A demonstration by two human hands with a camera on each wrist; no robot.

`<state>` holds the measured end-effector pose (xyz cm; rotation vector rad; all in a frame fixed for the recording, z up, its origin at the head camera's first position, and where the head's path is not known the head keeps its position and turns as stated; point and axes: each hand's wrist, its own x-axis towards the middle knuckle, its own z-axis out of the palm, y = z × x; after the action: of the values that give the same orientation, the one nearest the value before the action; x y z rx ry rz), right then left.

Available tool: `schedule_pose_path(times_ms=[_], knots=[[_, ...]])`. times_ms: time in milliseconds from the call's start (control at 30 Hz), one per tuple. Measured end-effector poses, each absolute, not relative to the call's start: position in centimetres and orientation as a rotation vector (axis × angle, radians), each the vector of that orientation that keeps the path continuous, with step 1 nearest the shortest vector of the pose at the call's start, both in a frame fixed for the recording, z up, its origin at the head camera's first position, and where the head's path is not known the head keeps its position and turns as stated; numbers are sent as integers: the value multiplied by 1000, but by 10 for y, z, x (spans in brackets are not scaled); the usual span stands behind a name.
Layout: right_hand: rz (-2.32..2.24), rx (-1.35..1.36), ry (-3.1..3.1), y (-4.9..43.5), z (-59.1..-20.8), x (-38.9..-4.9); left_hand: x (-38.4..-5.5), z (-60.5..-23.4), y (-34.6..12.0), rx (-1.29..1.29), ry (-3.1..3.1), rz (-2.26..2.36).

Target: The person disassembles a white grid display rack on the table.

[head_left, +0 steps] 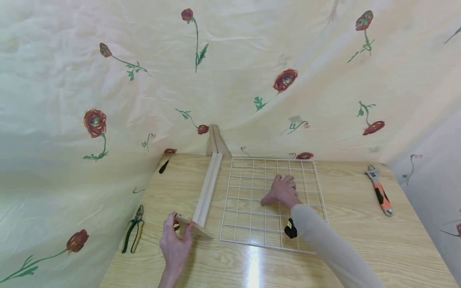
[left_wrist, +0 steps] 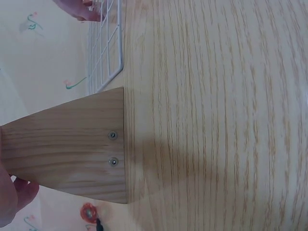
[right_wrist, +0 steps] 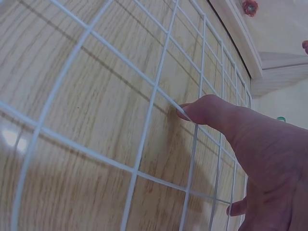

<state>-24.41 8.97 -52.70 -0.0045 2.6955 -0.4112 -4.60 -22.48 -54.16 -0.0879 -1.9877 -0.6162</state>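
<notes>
My left hand (head_left: 174, 244) grips the upper part of a wooden end panel (head_left: 201, 231), thumb on one side and fingers on the other. In the left wrist view the panel (left_wrist: 72, 147) stands on its wide end and shows two screw heads. A pale grooved wooden bar (head_left: 208, 190) runs from this panel to a matching end panel (head_left: 217, 144) at the back. My right hand (head_left: 284, 191) is spread over a white wire grid (head_left: 248, 192) lying flat. In the right wrist view its thumb (right_wrist: 207, 113) touches a wire.
Pliers (head_left: 135, 230) with green and yellow handles lie at left; a small black-handled tool (head_left: 163, 166) lies behind them. An adjustable wrench (head_left: 379, 192) with an orange handle is at right. A small black object (head_left: 290, 229) shows beside my right sleeve. Flowered cloth (head_left: 234, 80) hangs behind the table.
</notes>
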Motion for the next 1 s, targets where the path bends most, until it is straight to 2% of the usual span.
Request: schedule_pose_path(times_ms=[733, 1000], knots=[[-456, -57, 2698, 98, -535, -243, -45, -534, -227, -83, -2031, -658], [-475, -53, 2693, 98, -537, -241, -38, -526, -241, -45, -1931, -983]])
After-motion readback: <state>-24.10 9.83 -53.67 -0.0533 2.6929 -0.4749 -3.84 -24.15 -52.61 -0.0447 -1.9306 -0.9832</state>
